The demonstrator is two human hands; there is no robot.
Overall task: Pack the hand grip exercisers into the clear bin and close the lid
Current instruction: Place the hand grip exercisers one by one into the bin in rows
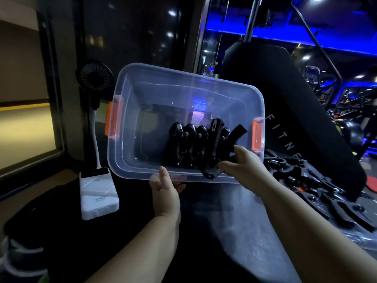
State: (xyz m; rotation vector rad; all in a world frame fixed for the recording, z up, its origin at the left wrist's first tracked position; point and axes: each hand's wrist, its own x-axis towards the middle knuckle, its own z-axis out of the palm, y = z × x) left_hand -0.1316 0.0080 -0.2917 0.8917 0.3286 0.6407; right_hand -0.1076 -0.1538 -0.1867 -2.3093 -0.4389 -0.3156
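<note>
1. Left hand [165,189] grips the near rim of the clear bin [130,152], tilting it toward the camera.
2. Packed exercisers [188,146] stand in a row inside.
3. Right hand [243,165] holds another exerciser [214,170], placing it beside them.
4. Loose exercisers [310,186] remain on the desk, right; lid not visible. Judged well short of complete.

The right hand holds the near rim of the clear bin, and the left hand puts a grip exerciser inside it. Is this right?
No, the hands are swapped. In the head view, the left hand holds the near rim of the clear bin, and the right hand puts a grip exerciser inside it.
</note>
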